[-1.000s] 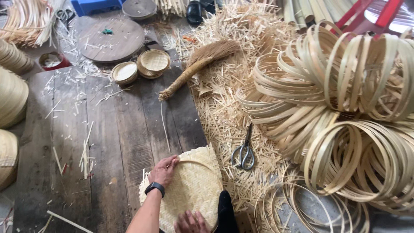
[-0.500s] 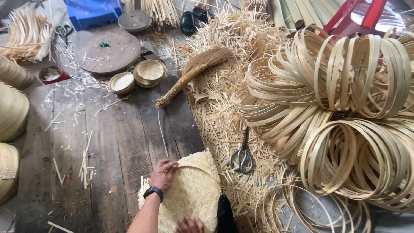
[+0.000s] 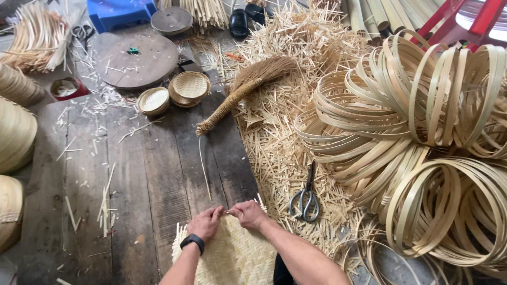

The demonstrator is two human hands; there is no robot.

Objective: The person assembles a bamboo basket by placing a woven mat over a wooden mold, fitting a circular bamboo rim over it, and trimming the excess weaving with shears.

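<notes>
A flat woven bamboo mat (image 3: pixel 232 258) lies on the wooden floor at the bottom centre. My left hand (image 3: pixel 205 222), with a black watch on the wrist, and my right hand (image 3: pixel 249 214) meet at the mat's far edge. Both pinch a thin bamboo strip (image 3: pixel 203 166) that runs away from the mat across the planks. The fingers of both hands are closed on the strip's near end.
Scissors (image 3: pixel 305 199) lie right of my hands on a heap of bamboo scraps (image 3: pixel 285 121). A straw brush (image 3: pixel 240 92) lies beyond. Stacks of bamboo hoops (image 3: pixel 422 137) fill the right. Small woven baskets (image 3: pixel 182 89), a round wooden board (image 3: pixel 138 60) and finished baskets (image 3: pixel 13 137) sit left.
My right hand came up from the mat's near side to its far edge and joined my left hand. Both now grip the thin strip. The camera tilted down slightly.
</notes>
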